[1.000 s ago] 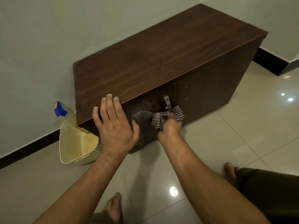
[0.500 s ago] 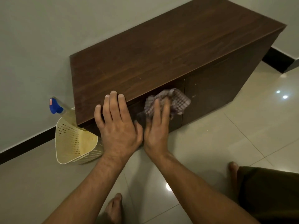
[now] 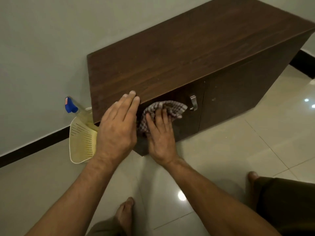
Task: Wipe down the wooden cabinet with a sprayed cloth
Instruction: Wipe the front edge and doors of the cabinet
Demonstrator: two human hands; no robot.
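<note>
Pressing a checked cloth [image 3: 172,108] against the left door of the dark wooden cabinet [image 3: 187,57], centre frame, beside the metal handle [image 3: 193,103]: right hand [image 3: 160,138], grip flat, fingers straight on the cloth. Left hand [image 3: 117,126], grip open and holding nothing, fingertips on the cabinet's front top edge. Blue-triggered spray bottle [image 3: 70,106] and cream perforated basket [image 3: 81,142], left of the cabinet.

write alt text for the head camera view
A person's right hand presses a checked cloth against the front of a dark wooden cabinet beside its metal handle, while the left hand rests on its top edge.
</note>
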